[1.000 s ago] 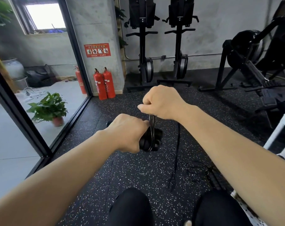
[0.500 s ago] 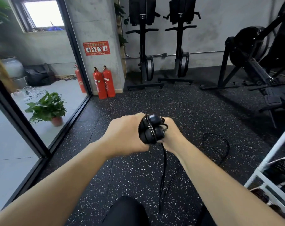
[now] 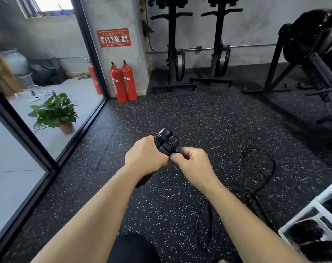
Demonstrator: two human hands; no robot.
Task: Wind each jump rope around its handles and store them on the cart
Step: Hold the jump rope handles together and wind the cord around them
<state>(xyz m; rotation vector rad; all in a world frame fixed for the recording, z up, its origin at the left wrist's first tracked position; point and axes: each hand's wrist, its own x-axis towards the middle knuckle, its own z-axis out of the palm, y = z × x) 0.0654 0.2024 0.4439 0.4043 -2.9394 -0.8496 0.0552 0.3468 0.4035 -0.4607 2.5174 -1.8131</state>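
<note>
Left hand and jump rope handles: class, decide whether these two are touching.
Touching. The head view shows the left hand gripping the bundled jump rope handles, its fingers curled round them with no gap.

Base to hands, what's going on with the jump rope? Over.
Left hand grips handles. Right hand pinches rope, few turns wound. Loose loop on floor, nothing blocking.

— What is the person wearing?
— Black trousers [image 3: 133,247] are covering the knees, bottom centre.
— And the arms?
— The forearms [image 3: 89,215] are showing bare up to left hand [image 3: 145,155] and right hand [image 3: 191,166].
</note>
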